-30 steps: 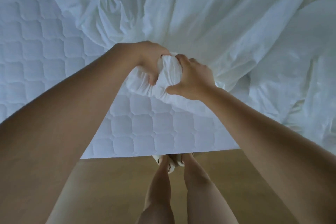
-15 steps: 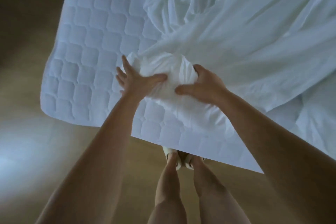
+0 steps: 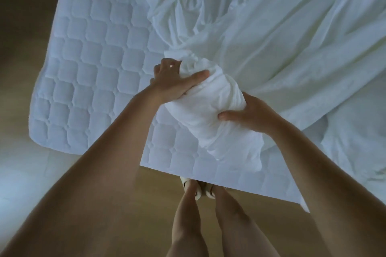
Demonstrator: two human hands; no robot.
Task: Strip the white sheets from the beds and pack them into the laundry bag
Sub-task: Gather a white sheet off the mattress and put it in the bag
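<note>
Your bare legs (image 3: 188,225) stand on the brown wooden floor (image 3: 125,204) at the bed edge. Your left hand (image 3: 175,83) and right hand (image 3: 248,116) both clutch a bunched wad of the crumpled white fabric sheet (image 3: 217,110) over the quilted white mattress pad (image 3: 94,69). The near corner is stripped. Most of the sheet lies loose farther back on the bed, ungathered. No laundry bag in view, so packing looks unstarted. No readable labels or writing.
</note>
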